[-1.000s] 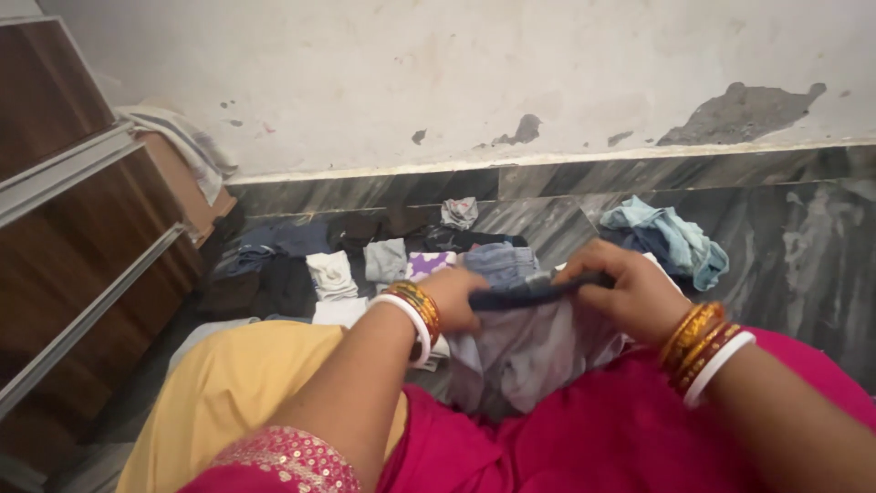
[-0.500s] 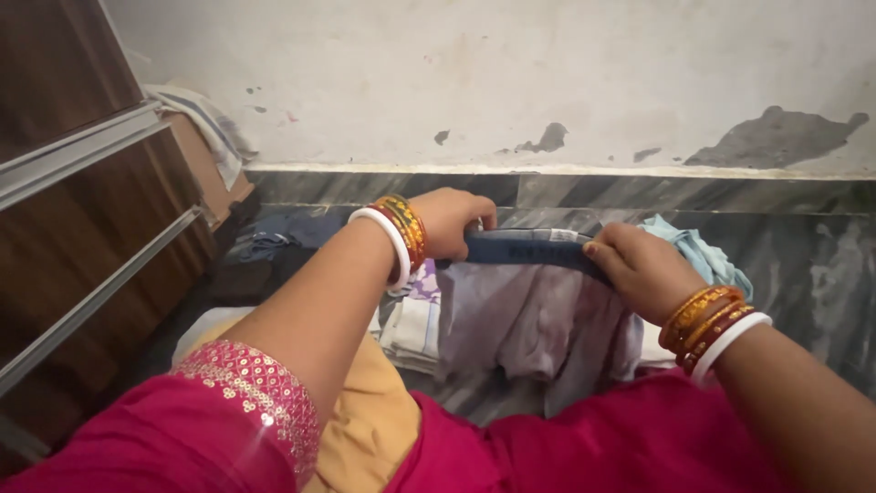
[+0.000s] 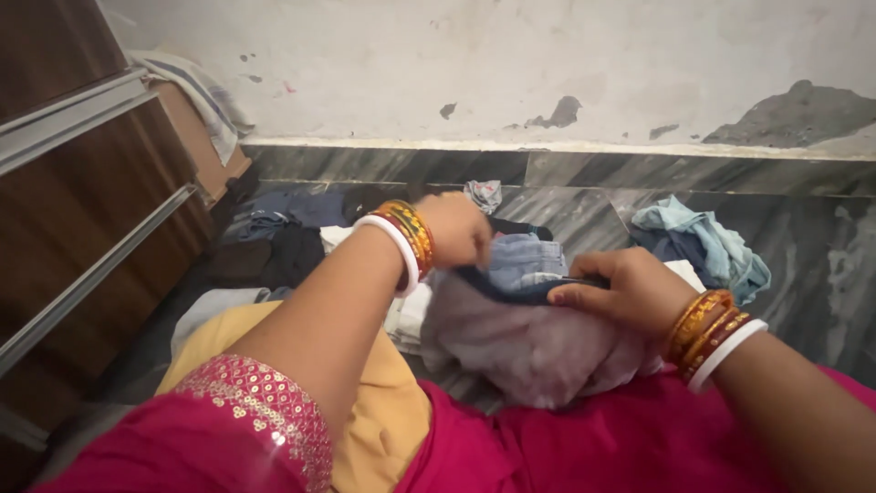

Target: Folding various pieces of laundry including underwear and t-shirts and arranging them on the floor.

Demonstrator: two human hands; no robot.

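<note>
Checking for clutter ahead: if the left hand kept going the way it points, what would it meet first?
Probably the folded pale-blue garment just beyond the left hand, which grips the dark waistband; depth is unclear.

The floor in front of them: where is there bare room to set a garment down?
Bare grey floor lies between the small clothes pile and the light blue heap, and right of that heap by the wall. The left, beside the wooden cabinet, is crowded with dark clothes.

Mauve-grey garment (image 3: 534,342) with navy waistband (image 3: 516,290); pale blue clothes (image 3: 707,242).
</note>
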